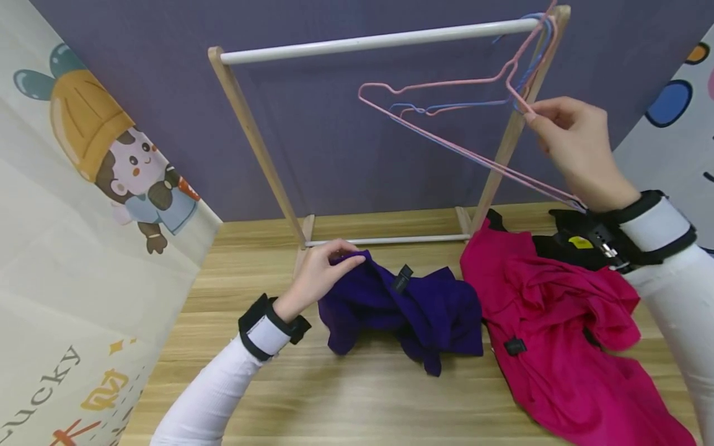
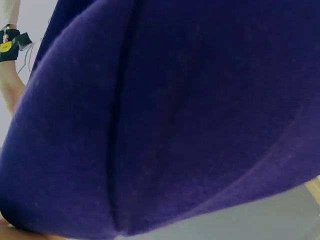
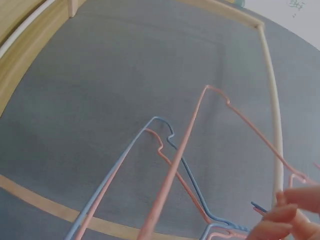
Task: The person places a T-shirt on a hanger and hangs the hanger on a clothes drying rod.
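A dark purple garment (image 1: 440, 316) with a black label lies crumpled on the wood-grain surface. My left hand (image 1: 320, 272) pinches its upper left edge between thumb and fingers. In the left wrist view the purple cloth (image 2: 200, 110) fills most of the picture and hides the fingers. Up at the right end of the rack, my right hand (image 1: 580, 145) pinches a pink wire hanger (image 1: 446, 82) near its neck. Behind it, a blue hanger (image 1: 468, 104) and another pink one hang on the rod. The right wrist view shows the nearer pink hanger (image 3: 170, 177) apart from these two.
The rack has a white top rod (image 1: 379, 42), wooden posts and a low white bar (image 1: 390, 240). A bright pink garment (image 1: 563, 371) lies to the right, with black cloth (image 1: 546, 253) behind it. Walls stand behind and at both sides, the left one (image 1: 83, 266) printed with cartoons.
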A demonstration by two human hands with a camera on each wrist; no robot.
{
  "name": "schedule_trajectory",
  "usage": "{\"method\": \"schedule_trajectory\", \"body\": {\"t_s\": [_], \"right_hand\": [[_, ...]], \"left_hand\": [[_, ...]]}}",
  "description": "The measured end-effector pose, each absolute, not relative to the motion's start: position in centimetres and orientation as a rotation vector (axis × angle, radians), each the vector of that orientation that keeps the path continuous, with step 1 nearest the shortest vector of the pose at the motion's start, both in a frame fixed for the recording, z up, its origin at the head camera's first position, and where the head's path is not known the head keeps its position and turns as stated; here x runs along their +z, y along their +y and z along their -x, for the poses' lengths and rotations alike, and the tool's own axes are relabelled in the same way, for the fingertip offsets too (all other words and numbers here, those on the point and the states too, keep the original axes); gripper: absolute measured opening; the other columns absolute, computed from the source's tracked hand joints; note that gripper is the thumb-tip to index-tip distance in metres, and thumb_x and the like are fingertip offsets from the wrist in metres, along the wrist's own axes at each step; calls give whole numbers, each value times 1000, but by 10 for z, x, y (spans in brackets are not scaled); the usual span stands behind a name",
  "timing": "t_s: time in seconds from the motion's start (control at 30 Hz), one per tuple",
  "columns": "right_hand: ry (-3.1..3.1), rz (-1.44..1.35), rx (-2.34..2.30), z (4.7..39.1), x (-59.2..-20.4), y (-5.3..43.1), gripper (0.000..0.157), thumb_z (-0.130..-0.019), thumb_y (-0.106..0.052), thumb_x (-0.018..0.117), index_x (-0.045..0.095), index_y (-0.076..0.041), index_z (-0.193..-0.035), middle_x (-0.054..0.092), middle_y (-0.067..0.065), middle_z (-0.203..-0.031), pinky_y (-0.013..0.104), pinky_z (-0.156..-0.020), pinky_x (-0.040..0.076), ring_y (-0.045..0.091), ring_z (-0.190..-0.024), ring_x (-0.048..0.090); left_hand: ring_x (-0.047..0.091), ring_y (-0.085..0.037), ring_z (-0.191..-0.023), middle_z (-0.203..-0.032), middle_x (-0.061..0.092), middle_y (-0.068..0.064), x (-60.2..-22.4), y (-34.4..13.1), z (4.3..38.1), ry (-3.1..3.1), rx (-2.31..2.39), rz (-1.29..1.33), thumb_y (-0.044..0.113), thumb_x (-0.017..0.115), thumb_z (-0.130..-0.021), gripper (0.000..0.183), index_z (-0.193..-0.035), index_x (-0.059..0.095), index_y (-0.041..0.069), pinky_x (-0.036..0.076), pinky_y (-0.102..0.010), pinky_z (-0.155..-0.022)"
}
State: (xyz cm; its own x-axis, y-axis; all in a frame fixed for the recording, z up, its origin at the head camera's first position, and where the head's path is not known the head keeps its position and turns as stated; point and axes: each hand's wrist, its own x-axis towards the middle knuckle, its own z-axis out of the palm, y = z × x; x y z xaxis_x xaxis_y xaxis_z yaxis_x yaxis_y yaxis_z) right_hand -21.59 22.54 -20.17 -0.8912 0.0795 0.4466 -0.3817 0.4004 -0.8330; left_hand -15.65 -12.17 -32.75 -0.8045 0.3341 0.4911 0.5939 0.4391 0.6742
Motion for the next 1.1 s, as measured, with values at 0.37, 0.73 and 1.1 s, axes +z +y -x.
{"method": "schedule_trajectory", "body": {"t_s": [0.37,0.73,1.1], "right_hand": [[-2509,-244,1628,183,-227,247,32,-85,-22,57,56,-8,-113,55,-8,-98,12,-57,39,10,-80,42],[-2674,-211,1335,147,-260,276,31,-87,-26,54,58,-6,-110,54,-14,-95,13,-61,37,10,-78,43],[-2682,-113,1250,123,-270,293,29,-85,-25,56,59,-6,-108,53,-18,-97,7,-61,37,0,-88,45]], "left_hand": [[51,-17,-68,-81,64,-11,-311,-120,143,-2406,-1406,854,7,69,-73,13,-85,64,4,44,-33,-61],[46,-15,-63,-76,63,-12,-300,-127,136,-2357,-1421,850,-1,68,-71,13,-82,64,2,37,-28,-57],[50,-15,-67,-75,63,-13,-298,-132,135,-2345,-1488,827,-2,68,-70,12,-81,65,2,40,-27,-60]]}}
